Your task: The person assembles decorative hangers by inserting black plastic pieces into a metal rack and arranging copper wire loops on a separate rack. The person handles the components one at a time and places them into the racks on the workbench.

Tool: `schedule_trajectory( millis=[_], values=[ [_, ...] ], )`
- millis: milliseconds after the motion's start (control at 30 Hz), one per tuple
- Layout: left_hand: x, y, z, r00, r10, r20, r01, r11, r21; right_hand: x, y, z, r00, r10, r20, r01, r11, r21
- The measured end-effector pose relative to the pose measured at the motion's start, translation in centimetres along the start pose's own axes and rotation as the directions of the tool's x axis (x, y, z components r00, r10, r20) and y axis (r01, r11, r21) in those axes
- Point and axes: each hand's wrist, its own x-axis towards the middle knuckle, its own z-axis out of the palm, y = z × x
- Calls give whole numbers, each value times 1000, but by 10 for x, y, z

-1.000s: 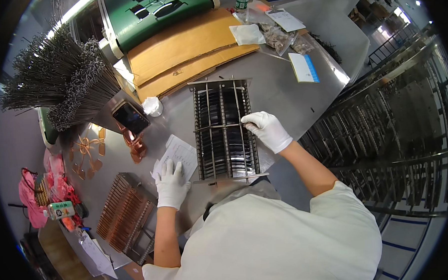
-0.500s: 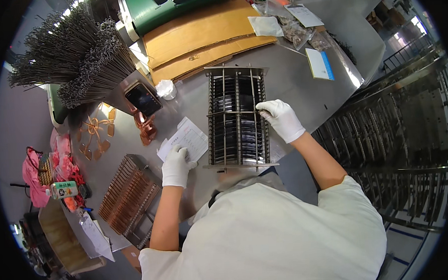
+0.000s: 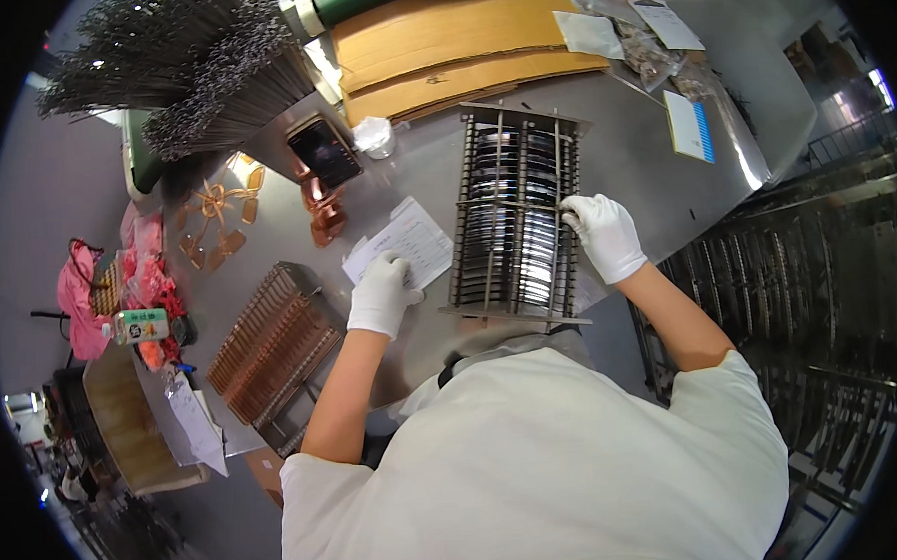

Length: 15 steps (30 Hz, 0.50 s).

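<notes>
- The metal rack (image 3: 516, 217) lies flat on the grey table (image 3: 633, 152) straight in front of me, its bars running away from my chest and dark, shiny plates packed between them.
- My right hand (image 3: 604, 235), in a white glove, sits at the rack's right edge; the fingertips (image 3: 572, 212) pinch one of its upright bars, so the hand is closed on the rack.
- My left hand (image 3: 381, 295), gloved too, rests just left of the rack, fingers curled down on a printed sheet of paper (image 3: 404, 244); I cannot tell whether it grips the sheet or only presses it.
- Further left lies a copper-coloured rack (image 3: 271, 343), and beyond the paper a phone (image 3: 325, 151) beside a small white cup (image 3: 374, 137).
- At the far side of the table lie flat cardboard sheets (image 3: 458, 44) and a big bundle of thin metal rods (image 3: 179, 62).
- To my right stand tall metal shelf frames (image 3: 819, 294).
</notes>
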Motion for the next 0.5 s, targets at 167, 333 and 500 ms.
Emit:
schedule_trajectory(
  millis=[167,333,500],
  values=[
    [-3,-1,0,1000,8,-20,-9,1000,-12,-1,7,15,996,29,86,-20,995,-94],
    [-6,-2,5,994,57,-94,-57,998,9,9,5,9,980,-44,194,74,986,-151],
    [-5,-8,5,990,118,-82,-118,993,3,27,-3,-35,941,104,322,-102,995,-23]
  ],
)
